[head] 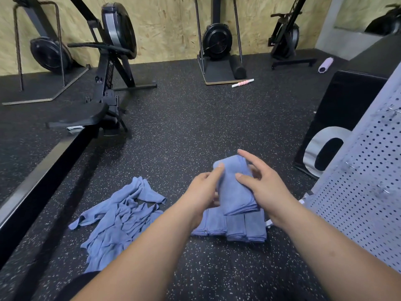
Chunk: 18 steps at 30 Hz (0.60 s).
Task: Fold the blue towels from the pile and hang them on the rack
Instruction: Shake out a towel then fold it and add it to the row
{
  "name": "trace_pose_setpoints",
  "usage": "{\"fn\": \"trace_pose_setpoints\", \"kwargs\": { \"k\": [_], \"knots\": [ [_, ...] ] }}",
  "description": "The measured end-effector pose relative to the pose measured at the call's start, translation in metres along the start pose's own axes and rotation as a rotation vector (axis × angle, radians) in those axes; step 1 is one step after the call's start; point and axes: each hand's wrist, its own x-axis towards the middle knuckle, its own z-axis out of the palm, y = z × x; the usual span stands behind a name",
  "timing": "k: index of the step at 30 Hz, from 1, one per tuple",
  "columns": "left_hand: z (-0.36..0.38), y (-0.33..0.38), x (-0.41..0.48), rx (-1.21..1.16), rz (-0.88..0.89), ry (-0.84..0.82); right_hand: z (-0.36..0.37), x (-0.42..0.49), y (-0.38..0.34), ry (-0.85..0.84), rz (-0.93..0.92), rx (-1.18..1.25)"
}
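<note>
Fold looks done: left grip (204, 192) & right grip (263, 183) both clasp folded towel (235, 192), just above folded stack (236, 230) on floor (195, 127); loose pile (117, 216) lies left. Next prob. hang it on rack (364, 192) at right, w/o fold slipping.

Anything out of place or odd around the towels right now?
Nothing damaged or spilled. Only oddity: the row of folded blue towels lies on the black speckled floor beside the pale perforated metal rack, not hung. The left hand and right hand hold another folded blue towel above it.
</note>
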Motion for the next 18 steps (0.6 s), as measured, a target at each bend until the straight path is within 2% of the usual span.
{"fn": "trace_pose_setpoints", "kwargs": {
  "k": [5, 7, 10, 12, 15, 16, 18],
  "knots": [
    [-0.013, -0.006, 0.004, 0.057, 0.166, 0.266, 0.011, -0.010, 0.002, -0.129, -0.062, -0.124],
    [-0.015, -0.008, 0.000, 0.035, 0.201, 0.343, 0.014, -0.015, 0.003, -0.134, -0.074, -0.154],
    [-0.017, -0.010, -0.005, 0.024, 0.192, 0.365, 0.020, -0.020, 0.008, -0.063, -0.102, -0.126],
    [-0.019, -0.012, -0.009, 0.049, 0.112, 0.302, 0.024, -0.020, 0.019, 0.052, -0.093, -0.143],
    [-0.024, -0.029, -0.014, 0.052, 0.017, 0.068, 0.025, -0.017, 0.047, 0.182, -0.030, -0.239],
    [-0.026, -0.038, -0.014, 0.072, 0.015, 0.013, 0.024, -0.017, 0.055, 0.182, -0.008, -0.267],
    [-0.031, -0.056, -0.011, 0.190, 0.052, 0.005, 0.023, -0.015, 0.068, 0.102, 0.048, -0.279]
  ]
}}
